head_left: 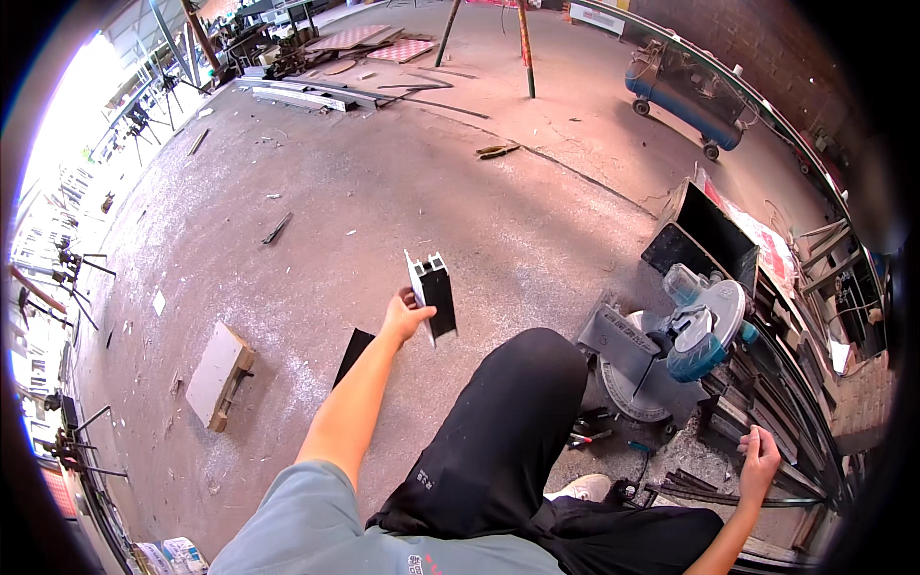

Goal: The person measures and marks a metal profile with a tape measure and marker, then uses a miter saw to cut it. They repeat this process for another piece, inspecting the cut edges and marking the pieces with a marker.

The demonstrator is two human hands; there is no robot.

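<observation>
- Left hand [408, 317] has the short black-and-silver metal profile [440, 299] pinched between thumb and fingers, just left of frame centre.
- The profile's long axis runs roughly up-down in the frame, top tipped a bit left, and it's on that hand's right side.
- Right hand [759, 462] is way off at lower right, fingers half curled, nothing in it that I can see.
- Miter saw [710, 319] sits well right of the profile, closer to the right hand tbh.
</observation>
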